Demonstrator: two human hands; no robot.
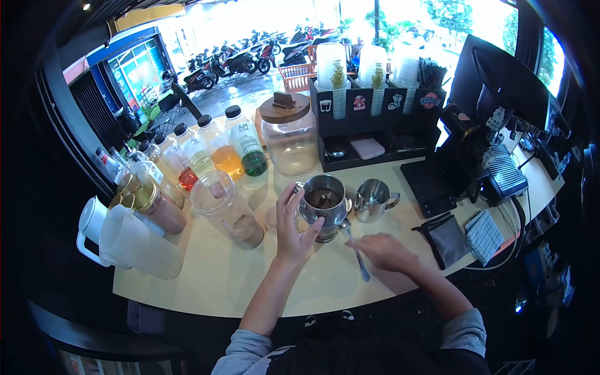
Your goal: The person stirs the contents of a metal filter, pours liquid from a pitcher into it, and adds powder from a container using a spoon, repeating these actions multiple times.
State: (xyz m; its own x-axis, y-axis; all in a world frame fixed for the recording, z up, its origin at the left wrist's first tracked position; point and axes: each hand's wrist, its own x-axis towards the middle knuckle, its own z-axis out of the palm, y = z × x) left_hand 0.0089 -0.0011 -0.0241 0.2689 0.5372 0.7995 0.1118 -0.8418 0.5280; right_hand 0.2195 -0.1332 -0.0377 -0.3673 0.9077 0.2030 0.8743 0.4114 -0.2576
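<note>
A stainless steel cup (pixel 324 192) with dark contents sits at the middle of the counter, on a base that I see only in part. My left hand (pixel 294 226) grips it from the left side, fingers at the rim and thumb across the front. A metal spoon (pixel 363 269) lies to the right of the cup. Over the spoon's handle is my right hand (pixel 382 251), smeared by motion; whether its fingers hold anything is not clear. Behind it stands a second steel cup, a milk pitcher (pixel 373 203) with a handle.
On the left stand a clear plastic jar (pixel 228 209), a white jug (pixel 134 240) and several syrup bottles (pixel 249 144). Behind is a wooden-lidded glass jar (pixel 290 140) beside a black cup organizer (pixel 378 112). Folded cloths (pixel 444 239) and a coffee machine (pixel 478 144) are on the right.
</note>
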